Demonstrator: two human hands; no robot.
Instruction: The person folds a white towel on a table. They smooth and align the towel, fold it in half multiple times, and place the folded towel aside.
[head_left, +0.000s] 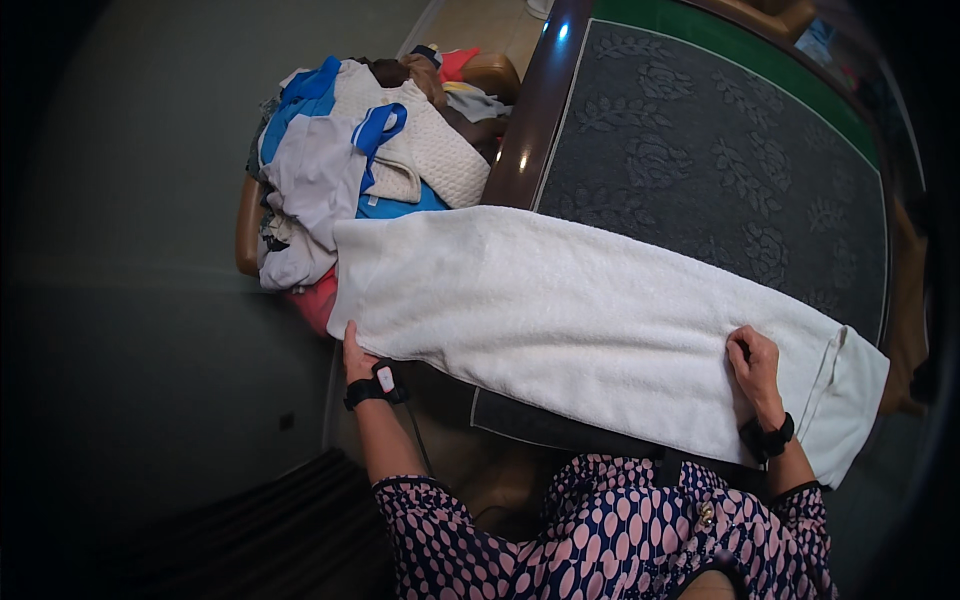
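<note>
A long white terry towel (555, 300) lies lengthwise across the table, its left end reaching past the table's edge toward a clothes pile. At that end's near corner, my left hand (356, 358) grips the towel, thumb on top and the fingers hidden beneath. My right hand (756, 367) rests on the towel toward its right end, fingers curled inward; whether cloth is pinched in them is hidden. Beyond that hand, a stitched band (821, 382) crosses the towel near its right end. Shallow creases run along the towel's middle.
Clothes (315, 157) in white, blue and other colours are heaped on a brown chair (249, 225) at the left. A dark floral cloth (675, 142) covers the table, which has a glossy brown edge (529, 127) and a green border (817, 105).
</note>
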